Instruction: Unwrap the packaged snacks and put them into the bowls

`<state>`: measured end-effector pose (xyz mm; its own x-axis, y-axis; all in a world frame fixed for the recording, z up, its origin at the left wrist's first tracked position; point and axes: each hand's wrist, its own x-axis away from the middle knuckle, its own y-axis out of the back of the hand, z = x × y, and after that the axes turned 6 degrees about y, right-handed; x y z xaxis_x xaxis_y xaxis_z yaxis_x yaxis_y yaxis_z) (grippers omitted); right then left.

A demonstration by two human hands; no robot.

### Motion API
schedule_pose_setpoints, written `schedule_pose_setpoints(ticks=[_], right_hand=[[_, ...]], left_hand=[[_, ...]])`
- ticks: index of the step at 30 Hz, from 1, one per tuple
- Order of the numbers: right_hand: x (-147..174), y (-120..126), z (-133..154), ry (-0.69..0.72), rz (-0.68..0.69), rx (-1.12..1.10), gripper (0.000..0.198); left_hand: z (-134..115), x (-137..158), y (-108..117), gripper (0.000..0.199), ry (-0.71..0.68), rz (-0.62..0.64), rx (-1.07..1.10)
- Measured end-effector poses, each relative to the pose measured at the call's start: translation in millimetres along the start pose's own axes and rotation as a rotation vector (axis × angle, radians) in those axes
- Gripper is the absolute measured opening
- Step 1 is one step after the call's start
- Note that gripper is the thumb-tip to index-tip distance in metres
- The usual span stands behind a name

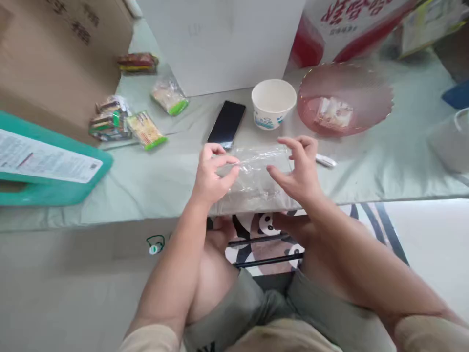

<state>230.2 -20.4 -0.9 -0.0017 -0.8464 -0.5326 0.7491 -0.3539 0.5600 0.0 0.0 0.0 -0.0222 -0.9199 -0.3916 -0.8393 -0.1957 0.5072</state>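
A clear film (252, 181) lies at the center of the frame, near the front edge of the counter (388, 171), its surface creased and shiny. The left hand (213, 178) is at the film's left side; its grip is narrow, thumb and forefinger almost meeting on the film's upper left part. The right hand (301, 171) is at the film's right side with its grip wide, thumb and forefinger spread apart; whether its fingertips touch the film I cannot tell.

Just above the left hand, a dark phone (227, 124) lies at a slant. At upper center stands a white tub (273, 105) with a blue-green print. To its right, a pink bowl (370, 107) holds pale packets (334, 112). A white pen-like stick (325, 160) lies just beside the right hand.

In the upper left, snacks (146, 129) in wrappers lie near a brown box (69, 63), with a teal case (54, 190) below them at the left edge. A white box (227, 44) fills the top center. Below the counter, a panda print (266, 247) shows between the knees.
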Motion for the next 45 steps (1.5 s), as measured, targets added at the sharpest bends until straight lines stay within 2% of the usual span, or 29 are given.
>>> schedule_pose_setpoints(ticks=[2,3,5,8,10,13,15,17,18,20,21,23,25,27,30,32,35,38,41,45], right_hand=[[-1,3,3,0.062,0.023,-0.030,0.016],[-2,4,5,0.057,0.041,-0.074,0.011],[-3,6,10,-0.027,0.098,-0.231,0.015],[-5,6,20,-0.325,0.182,-0.574,0.021],[-7,5,23,-0.526,0.157,-0.754,0.023],[-9,3,23,-0.766,0.150,-0.874,0.034],[-9,3,21,-0.851,0.288,-0.887,0.044],[-9,2,20,-0.840,0.401,-0.853,0.042],[-8,2,20,-0.812,0.410,-0.835,0.038],[-8,0,21,-0.757,0.350,-0.837,0.032],[-8,0,21,-0.740,0.313,-0.856,0.031],[-7,-2,22,-0.724,0.265,-0.892,0.031],[-7,-2,22,-0.723,0.254,-0.885,0.031],[-6,-2,21,-0.735,0.303,-0.856,0.030],[-5,-3,19,-0.738,0.389,-0.802,0.028],[-5,-4,17,-0.730,0.362,-0.805,0.027],[-6,-5,17,-0.738,0.290,-0.924,0.029],[-8,-3,19,-0.766,0.233,-1.069,0.029],[-10,0,20,-0.781,0.210,-1.145,0.022],[-13,1,17,-0.764,0.202,-1.115,0.021]], left_hand=[[-1,-2,5,0.008,-0.008,0.022,0.114],[-2,-3,6,0.008,0.011,0.043,0.180],[-5,-3,8,0.009,0.095,0.123,0.354],[-13,-1,6,0.013,0.343,0.223,0.568],[-19,-2,5,0.014,0.528,0.239,0.618],[-24,-7,4,0.014,0.755,0.240,0.632],[-26,-12,5,0.018,0.855,0.214,0.647],[-25,-15,7,0.022,0.916,0.178,0.724],[-25,-16,8,0.025,0.934,0.171,0.787],[-24,-16,10,0.033,0.963,0.233,0.912],[-23,-16,10,0.036,0.976,0.306,0.943],[-24,-14,9,0.038,0.995,0.464,0.917],[-25,-13,6,0.028,0.979,0.537,0.830],[-26,-13,4,0.018,0.959,0.497,0.764],[-26,-15,5,0.015,0.945,0.413,0.697],[-24,-15,8,0.018,0.901,0.442,0.665],[-21,-14,15,0.028,0.811,0.510,0.715],[-22,-13,20,0.034,0.781,0.463,0.853],[-24,-15,22,0.029,0.774,0.422,0.955],[-22,-20,20,0.017,0.783,0.398,0.928]])
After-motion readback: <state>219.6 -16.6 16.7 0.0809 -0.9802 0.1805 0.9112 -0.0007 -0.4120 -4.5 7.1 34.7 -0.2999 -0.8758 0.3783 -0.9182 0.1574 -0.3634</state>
